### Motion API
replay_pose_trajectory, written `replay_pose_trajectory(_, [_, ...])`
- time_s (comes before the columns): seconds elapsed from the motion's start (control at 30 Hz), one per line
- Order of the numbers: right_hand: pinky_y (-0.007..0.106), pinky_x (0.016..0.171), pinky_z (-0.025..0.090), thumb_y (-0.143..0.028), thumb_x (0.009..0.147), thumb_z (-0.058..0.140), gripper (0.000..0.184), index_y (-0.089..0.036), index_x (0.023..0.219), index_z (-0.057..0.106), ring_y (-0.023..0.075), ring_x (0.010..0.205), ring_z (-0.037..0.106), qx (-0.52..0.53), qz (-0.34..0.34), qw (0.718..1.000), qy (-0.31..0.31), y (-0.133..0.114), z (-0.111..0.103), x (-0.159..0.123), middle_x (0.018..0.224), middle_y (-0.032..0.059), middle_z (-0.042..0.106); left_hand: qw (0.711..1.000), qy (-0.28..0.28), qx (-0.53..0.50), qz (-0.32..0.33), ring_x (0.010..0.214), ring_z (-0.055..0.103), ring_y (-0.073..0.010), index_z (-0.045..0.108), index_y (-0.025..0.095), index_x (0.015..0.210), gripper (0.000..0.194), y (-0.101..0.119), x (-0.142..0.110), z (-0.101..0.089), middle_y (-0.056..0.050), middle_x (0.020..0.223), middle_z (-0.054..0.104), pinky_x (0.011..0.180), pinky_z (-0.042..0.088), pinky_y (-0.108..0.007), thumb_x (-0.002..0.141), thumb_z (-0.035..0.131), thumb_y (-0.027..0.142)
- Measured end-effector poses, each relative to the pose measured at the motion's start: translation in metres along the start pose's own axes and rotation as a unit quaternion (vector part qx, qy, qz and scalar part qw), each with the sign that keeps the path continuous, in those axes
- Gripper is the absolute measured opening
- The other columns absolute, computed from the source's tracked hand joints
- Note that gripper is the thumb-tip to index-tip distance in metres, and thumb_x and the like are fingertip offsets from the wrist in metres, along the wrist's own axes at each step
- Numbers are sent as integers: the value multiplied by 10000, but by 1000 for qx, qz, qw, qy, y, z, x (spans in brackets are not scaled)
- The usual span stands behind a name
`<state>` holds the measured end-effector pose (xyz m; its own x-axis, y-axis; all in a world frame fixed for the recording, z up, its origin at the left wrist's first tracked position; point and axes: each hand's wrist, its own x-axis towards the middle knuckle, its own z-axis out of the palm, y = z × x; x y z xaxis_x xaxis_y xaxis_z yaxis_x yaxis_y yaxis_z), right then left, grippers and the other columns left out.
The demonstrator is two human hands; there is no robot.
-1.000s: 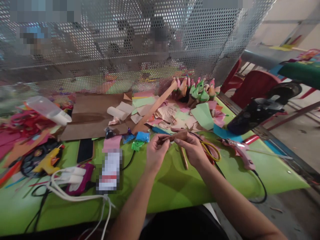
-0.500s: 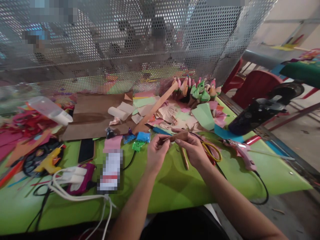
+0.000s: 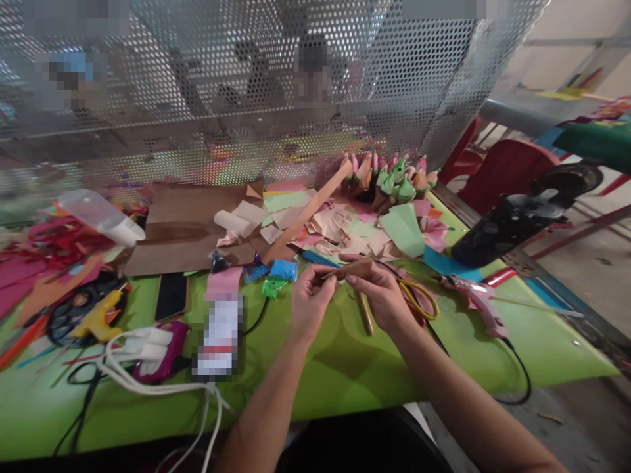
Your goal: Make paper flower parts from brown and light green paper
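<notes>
Both of my hands meet over the green table. My left hand and my right hand are closed in pinches on a small brown paper roll held between them, a little above the tabletop. A second brown roll or stick lies on the table just under my right hand. Yellow-handled scissors rest to the right of my right hand.
A pink glue gun with a black cord lies at the right. Paper scraps, brown card and a row of coloured paper cones fill the back. A yellow glue gun, phone and white cables lie left. Perforated metal screen behind.
</notes>
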<state>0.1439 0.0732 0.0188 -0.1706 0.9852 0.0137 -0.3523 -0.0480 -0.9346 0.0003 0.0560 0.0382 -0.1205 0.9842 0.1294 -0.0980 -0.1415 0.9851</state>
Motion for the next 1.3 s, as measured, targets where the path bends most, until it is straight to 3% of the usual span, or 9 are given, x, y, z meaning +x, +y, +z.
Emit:
replay_pose_trajectory(0.2, [391, 967, 511, -383, 692, 849, 257, -255, 899, 770, 283, 1168, 641, 5, -4, 1000, 5, 0, 0, 0, 1300, 37, 695, 1000, 8, 9, 2, 605, 582, -103, 702, 178, 817, 156, -2, 0, 0, -4, 708, 684, 554, 468, -198, 762, 717, 324])
replay_pose_trajectory(0.43, [414, 899, 535, -409, 666, 864, 390, -252, 1008, 761, 285, 1005, 702, 41, 17, 999, 7, -2, 2, 0, 1074, 44, 777, 1000, -5, -15, -13, 672, 635, -127, 717, 183, 885, 213, -2, -1, -1, -30, 809, 729, 633, 519, -236, 775, 724, 366])
replay_pose_trajectory(0.63, [408, 947, 514, -391, 661, 867, 298, -242, 902, 775, 277, 1040, 689, 41, 13, 999, 14, -3, 2, 1, 1126, 40, 764, 1000, 16, -15, -19, 614, 610, -113, 698, 176, 843, 207, -1, 0, 0, -17, 739, 709, 579, 492, -216, 748, 745, 354])
replay_pose_trajectory(1.3, [399, 867, 533, -384, 672, 870, 460, -255, 1098, 754, 271, 908, 728, 55, 14, 998, 13, -2, 3, -1, 920, 27, 795, 1000, 30, 1, -3, 561, 578, -103, 718, 175, 793, 154, 2, -1, -1, 2, 644, 677, 536, 462, -196, 759, 695, 323])
